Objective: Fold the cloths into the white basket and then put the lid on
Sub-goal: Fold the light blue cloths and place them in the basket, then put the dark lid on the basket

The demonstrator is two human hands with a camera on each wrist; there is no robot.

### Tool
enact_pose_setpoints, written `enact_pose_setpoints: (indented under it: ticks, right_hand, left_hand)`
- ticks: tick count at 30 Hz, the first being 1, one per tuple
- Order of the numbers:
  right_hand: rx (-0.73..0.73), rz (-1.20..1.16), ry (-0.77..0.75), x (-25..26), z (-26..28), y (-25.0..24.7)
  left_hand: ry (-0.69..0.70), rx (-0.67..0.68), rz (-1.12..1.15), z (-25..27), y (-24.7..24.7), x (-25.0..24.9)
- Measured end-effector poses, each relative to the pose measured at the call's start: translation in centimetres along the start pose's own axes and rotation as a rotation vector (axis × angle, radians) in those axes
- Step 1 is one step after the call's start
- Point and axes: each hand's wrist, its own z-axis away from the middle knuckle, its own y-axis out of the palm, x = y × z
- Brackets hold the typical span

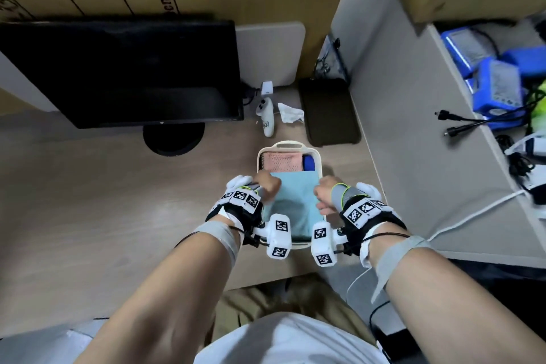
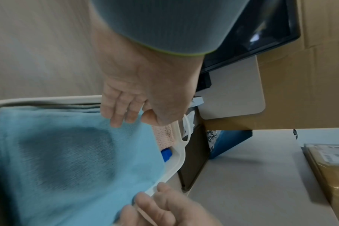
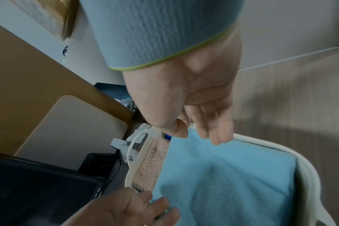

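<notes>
Both hands sit over the white basket (image 1: 289, 145) on the tabletop (image 1: 118, 192). Left hand (image 1: 267, 186) pinches the far-left corner of the light blue cloth (image 1: 291, 201); right hand (image 1: 324, 196) pinches its far-right corner, fingers curled. Cloth lies spread in the basket over a pink cloth (image 1: 280, 162) & a dark blue one (image 1: 308, 162). Step, I'd say: laying in a cloth. Next: let go, pat flat w/ both hands, then fetch the lid, which I can't pick out.

basket (image 1: 318, 162) on the desk (image 1: 118, 201), three cloths (image 1: 291, 201) in it, screen (image 1: 118, 74) behind on the left, controller (image 1: 266, 120) and tissue (image 1: 291, 112) behind the basket
</notes>
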Motion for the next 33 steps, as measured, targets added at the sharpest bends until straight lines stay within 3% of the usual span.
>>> enact_pose_setpoints:
  ticks: [5, 11, 17, 20, 23, 28, 33]
  right_hand:
    - [-0.103, -0.045, -0.024, 0.9, 0.1, -0.6]
    - [-0.015, 0.041, -0.046, 1.4, -1.2, 0.0]
    - [0.091, 0.282, -0.066, 1.8, -2.1, 1.0]
    - [0.097, 0.373, -0.1, 2.2, -2.2, 1.0]
    - [-0.04, 0.282, -0.13, 3.4, -2.5, -0.6]
    - [-0.196, 0.211, -0.23, 6.6, -3.8, -3.9]
    - [-0.251, 0.244, -0.167, 7.9, -5.5, -5.6]
  left_hand:
    - [0.039, -0.124, -0.109, 1.4, -1.8, -1.2]
    - [0.034, 0.065, -0.207, 0.5, -0.2, -1.1]
    - [0.037, 0.082, -0.223, -0.4, 1.0, -1.7]
    - [0.015, 0.042, -0.266, -0.3, 0.5, -2.6]
    - [0.053, -0.036, -0.239, -0.4, -1.2, -4.7]
    - [0.094, -0.343, -0.19, -1.2, -3.0, -8.2]
    - [0.029, -0.354, -0.224, -3.8, -4.0, -6.8]
